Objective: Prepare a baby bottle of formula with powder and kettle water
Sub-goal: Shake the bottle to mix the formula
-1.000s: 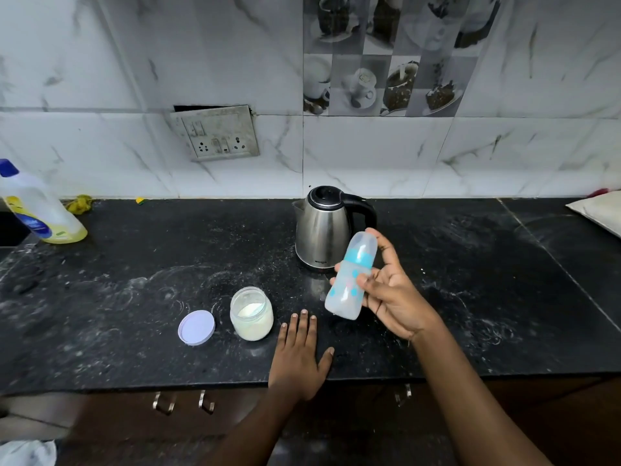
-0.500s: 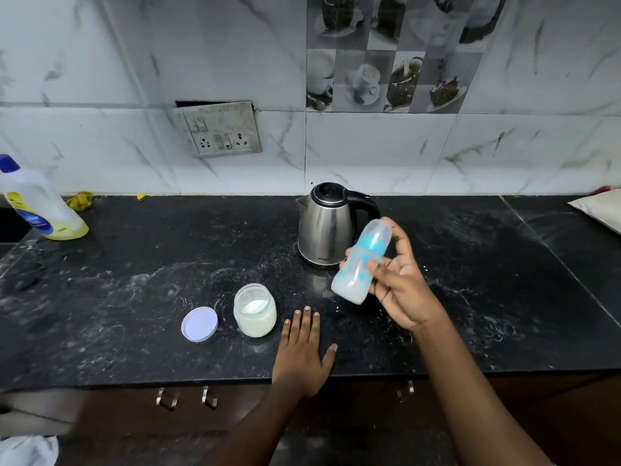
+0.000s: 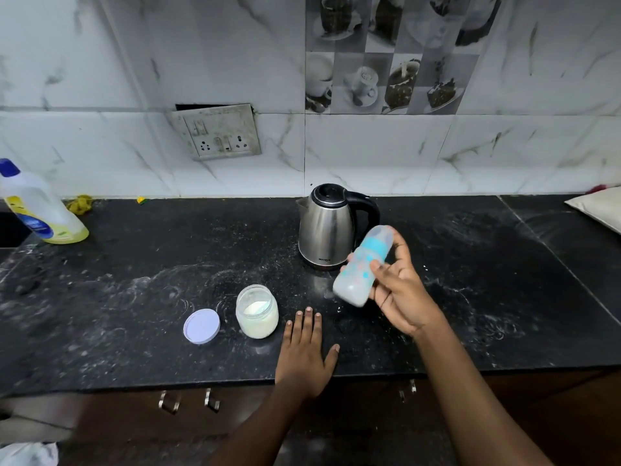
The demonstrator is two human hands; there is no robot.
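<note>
Two bare hands show in the lower middle of the frame, over a black speckled surface (image 3: 134, 264). The right hand (image 3: 400, 297) grips a baby bottle (image 3: 361, 267), fingers wrapped behind its body and the thumb pressed across the front. The bottle is held off the surface and tilted, its capped top pointing toward the upper right and its base toward the lower left. It has a blue collar under a clear cap and a pale, cloudy body with small coloured spots. In the picture it overlaps the lower right edge of a steel electric kettle (image 3: 327, 227), which stands upright at centre with its black lid closed and its handle to the right.

The left hand (image 3: 307, 354) lies flat on the surface near the front edge, fingers straight and together, thumb spread out, holding nothing. Just left of it stands an open glass jar (image 3: 257, 312) partly filled with white powder, and its lilac lid (image 3: 201, 326) lies flat beside the jar, close but apart.

At the far left a plastic bottle of yellow liquid (image 3: 37, 210) with a blue cap stands by the wall. A grimy switch plate (image 3: 218, 132) sits on the marble tiles above.
</note>
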